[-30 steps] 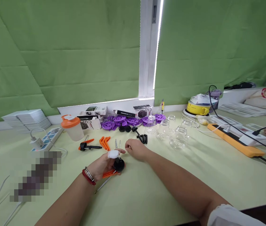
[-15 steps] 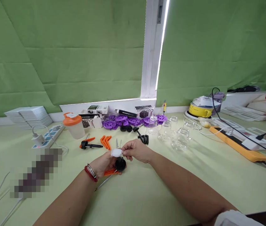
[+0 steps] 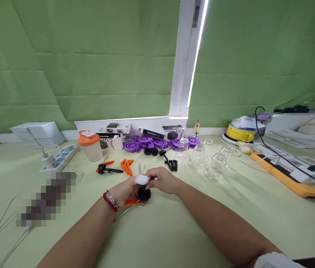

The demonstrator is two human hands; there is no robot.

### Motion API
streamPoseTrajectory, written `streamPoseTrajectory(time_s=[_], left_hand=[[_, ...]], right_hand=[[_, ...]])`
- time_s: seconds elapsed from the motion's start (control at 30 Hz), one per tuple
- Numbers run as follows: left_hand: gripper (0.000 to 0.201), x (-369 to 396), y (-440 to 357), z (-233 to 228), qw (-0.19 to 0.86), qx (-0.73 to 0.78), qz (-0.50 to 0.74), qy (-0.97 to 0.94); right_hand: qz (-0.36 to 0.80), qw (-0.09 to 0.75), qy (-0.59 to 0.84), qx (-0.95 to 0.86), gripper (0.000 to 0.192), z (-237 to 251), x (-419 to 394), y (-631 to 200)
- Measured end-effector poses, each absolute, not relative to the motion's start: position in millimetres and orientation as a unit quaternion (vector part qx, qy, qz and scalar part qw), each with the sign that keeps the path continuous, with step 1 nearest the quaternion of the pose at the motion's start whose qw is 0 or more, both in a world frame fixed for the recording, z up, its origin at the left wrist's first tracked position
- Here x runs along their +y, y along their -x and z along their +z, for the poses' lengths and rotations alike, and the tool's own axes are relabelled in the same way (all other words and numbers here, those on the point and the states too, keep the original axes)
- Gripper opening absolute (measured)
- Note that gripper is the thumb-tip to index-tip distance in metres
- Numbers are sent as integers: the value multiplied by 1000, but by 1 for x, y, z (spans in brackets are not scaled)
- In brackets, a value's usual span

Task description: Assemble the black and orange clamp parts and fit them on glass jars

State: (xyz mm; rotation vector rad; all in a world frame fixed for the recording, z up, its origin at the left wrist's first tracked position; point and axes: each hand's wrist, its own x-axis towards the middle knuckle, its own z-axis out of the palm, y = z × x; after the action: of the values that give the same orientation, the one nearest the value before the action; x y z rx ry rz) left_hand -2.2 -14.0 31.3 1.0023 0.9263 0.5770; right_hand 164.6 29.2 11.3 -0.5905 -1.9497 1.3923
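Near the middle of the table, my left hand (image 3: 125, 191) is closed around a black part with a round, cup-like end (image 3: 144, 194) and a short stem. At that hand's thumb tip is a white rounded piece (image 3: 142, 180); whether it is a thumb covering or a separate piece, I cannot tell. My right hand (image 3: 160, 180) has its fingers closed at the top of the black part, beside the white piece. What those fingertips grip is partly hidden. Under my left hand show an orange piece (image 3: 132, 202) and a thin metal rod (image 3: 125, 213).
Orange angled pieces (image 3: 127, 166) and a black part with a rod (image 3: 109, 169) lie ahead. Purple discs (image 3: 145, 140) and boxes (image 3: 112, 142) stand behind. Clear glass jars (image 3: 218, 163), an orange-lidded shaker (image 3: 90, 147) and an orange power strip (image 3: 285, 175) are around.
My right hand's fingers have moved in closer to the black part, below the white piece. The view has shifted slightly. A co-worker's hands at the far right have mostly left view.
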Motion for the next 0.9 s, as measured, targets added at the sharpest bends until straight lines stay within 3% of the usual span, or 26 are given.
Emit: streamPoseTrajectory(time_s=[0.4, 0.9], left_hand=[[32, -15, 0, 36, 733, 429, 255, -461], [33, -14, 0, 36, 734, 426, 256, -464]], right_hand=[[501, 319, 200, -779, 25, 12, 33, -168], [560, 336, 203, -730, 32, 9, 33, -167]])
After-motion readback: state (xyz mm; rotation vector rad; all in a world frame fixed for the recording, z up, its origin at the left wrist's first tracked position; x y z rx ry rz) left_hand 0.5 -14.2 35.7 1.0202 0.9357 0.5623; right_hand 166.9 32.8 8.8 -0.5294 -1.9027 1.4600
